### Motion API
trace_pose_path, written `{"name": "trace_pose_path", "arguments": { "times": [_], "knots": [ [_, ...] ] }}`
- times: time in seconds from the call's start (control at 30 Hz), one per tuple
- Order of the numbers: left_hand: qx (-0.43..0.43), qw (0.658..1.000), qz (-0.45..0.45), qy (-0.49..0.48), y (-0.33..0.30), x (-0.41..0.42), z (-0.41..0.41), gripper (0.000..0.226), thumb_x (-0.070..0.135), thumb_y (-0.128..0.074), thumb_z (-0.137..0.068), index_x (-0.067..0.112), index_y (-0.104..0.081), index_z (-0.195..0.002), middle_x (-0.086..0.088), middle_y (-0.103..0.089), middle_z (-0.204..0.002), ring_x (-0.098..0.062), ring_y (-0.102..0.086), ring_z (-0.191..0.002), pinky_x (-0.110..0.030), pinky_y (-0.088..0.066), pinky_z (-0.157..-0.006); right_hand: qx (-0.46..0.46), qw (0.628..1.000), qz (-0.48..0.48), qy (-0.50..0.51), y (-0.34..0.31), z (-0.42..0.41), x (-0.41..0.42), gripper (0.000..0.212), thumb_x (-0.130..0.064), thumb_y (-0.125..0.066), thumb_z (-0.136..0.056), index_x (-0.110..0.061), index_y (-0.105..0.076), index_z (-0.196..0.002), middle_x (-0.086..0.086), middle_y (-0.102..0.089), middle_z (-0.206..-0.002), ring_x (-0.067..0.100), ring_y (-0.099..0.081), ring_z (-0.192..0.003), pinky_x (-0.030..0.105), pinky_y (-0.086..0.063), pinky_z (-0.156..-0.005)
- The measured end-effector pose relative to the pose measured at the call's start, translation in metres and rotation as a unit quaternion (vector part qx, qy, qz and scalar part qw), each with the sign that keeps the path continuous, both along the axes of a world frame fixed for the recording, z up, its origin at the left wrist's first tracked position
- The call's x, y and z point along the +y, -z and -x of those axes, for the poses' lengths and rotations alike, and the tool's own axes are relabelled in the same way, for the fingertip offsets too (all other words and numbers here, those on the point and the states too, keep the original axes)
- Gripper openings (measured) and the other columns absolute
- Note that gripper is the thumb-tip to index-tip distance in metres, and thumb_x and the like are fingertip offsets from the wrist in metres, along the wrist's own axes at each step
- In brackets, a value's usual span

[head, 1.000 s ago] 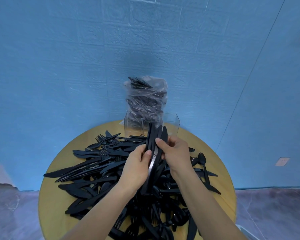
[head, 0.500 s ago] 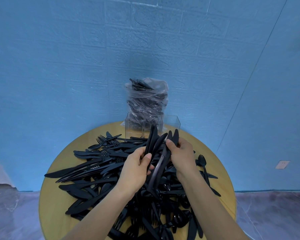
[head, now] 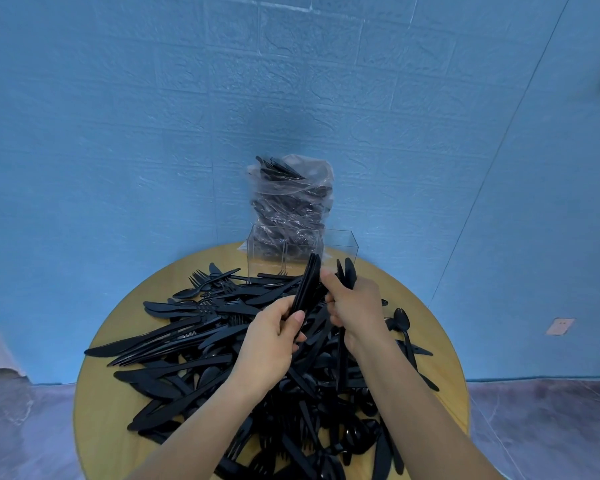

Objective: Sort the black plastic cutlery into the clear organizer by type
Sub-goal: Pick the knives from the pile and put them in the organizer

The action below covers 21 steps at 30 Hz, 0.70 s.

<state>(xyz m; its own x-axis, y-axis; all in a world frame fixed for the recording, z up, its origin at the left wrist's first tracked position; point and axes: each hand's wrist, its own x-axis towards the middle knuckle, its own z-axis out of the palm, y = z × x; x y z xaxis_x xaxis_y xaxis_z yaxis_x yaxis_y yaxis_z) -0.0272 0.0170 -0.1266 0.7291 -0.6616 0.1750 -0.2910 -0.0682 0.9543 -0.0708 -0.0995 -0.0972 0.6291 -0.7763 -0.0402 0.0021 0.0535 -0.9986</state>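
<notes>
A: Crowding the round wooden table [head: 94, 407] at lower centre is a loose heap of black plastic knives, forks and spoons [head: 187, 344]; behind it a clear plastic bag of black cutlery [head: 291, 199] sits against the blue wall.

B: Organizer?

A: Clear compartmented organizer [head: 340, 245], centre frame, just beyond the hands.

B: Hands?

A: Left hand [head: 271, 344] grips a stacked bundle of black cutlery [head: 309, 282], long axis tilted up toward the organizer. Right hand [head: 357, 306] curls round two upright black pieces [head: 349, 271].
</notes>
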Motion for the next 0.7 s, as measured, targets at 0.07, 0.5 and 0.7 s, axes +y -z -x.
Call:
{"name": "trace_pose_path", "arguments": {
  "times": [0.07, 0.5, 0.7],
  "knots": [
    [0.033, 0.999, 0.007, -0.007, 0.001, 0.001, -0.002, 0.025, 0.015, -0.042, -0.100, 0.033, -0.057, -0.105, 0.002, -0.057, -0.082, -0.004, -0.057, -0.069, -0.011, -0.047, -0.060, 0.003, 1.000, 0.003, -0.009, -0.001, 0.003, 0.000, 0.026, -0.016, -0.058, -0.093, -0.012, -0.053, -0.068, 0.002, -0.047, -0.054, 0.007, -0.032, -0.035, 0.018, -0.024, -0.035],
    [0.328, 0.939, 0.081, 0.068, -0.006, 0.003, 0.000, 0.018, 0.009, -0.051, -0.095, 0.010, -0.068, -0.100, -0.001, -0.063, -0.066, -0.009, -0.057, -0.055, -0.021, -0.052, -0.053, -0.091, 0.993, 0.049, -0.064, 0.006, 0.017, -0.009, 0.012, -0.006, -0.060, -0.091, -0.012, -0.057, -0.080, 0.006, -0.035, -0.056, 0.009, -0.027, -0.044, 0.018, -0.023, -0.041],
    [0.361, 0.926, 0.081, 0.071, -0.011, 0.003, 0.000, 0.017, 0.008, -0.052, -0.094, 0.009, -0.068, -0.097, -0.004, -0.063, -0.067, -0.010, -0.057, -0.051, -0.019, -0.049, -0.046, -0.124, 0.989, 0.048, -0.072, 0.010, 0.014, -0.009, 0.013, -0.007, -0.061, -0.090, -0.013, -0.056, -0.079, -0.001, -0.044, -0.051, 0.008, -0.032, -0.040, 0.017, -0.027, -0.040]
  ]
}}
